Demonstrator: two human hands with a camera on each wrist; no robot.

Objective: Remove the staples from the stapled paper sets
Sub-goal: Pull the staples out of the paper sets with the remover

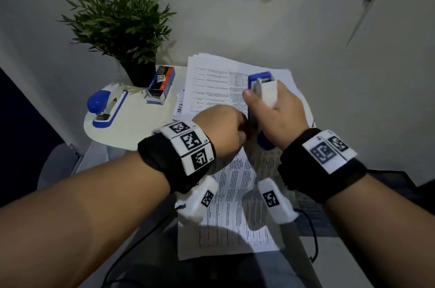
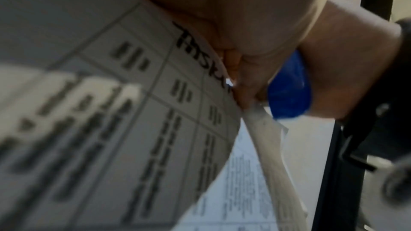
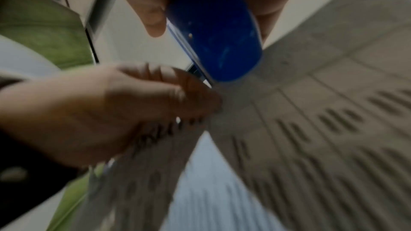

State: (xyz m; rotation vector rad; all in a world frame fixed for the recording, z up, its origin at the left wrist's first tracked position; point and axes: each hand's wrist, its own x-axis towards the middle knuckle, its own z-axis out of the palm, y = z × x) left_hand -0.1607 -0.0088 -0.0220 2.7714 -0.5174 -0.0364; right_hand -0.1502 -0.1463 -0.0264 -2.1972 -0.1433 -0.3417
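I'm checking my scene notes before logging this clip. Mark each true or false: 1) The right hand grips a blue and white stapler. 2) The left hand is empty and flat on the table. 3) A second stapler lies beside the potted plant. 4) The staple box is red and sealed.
1) True: the right hand grips the blue and white stapler.
2) False: the left hand pinches a corner of the paper set.
3) True: the second stapler lies near the potted plant.
4) False: the staple box is mostly blue, its end open.

dim scene, light pooled on centre; wrist views blurred; head view edges bowed.
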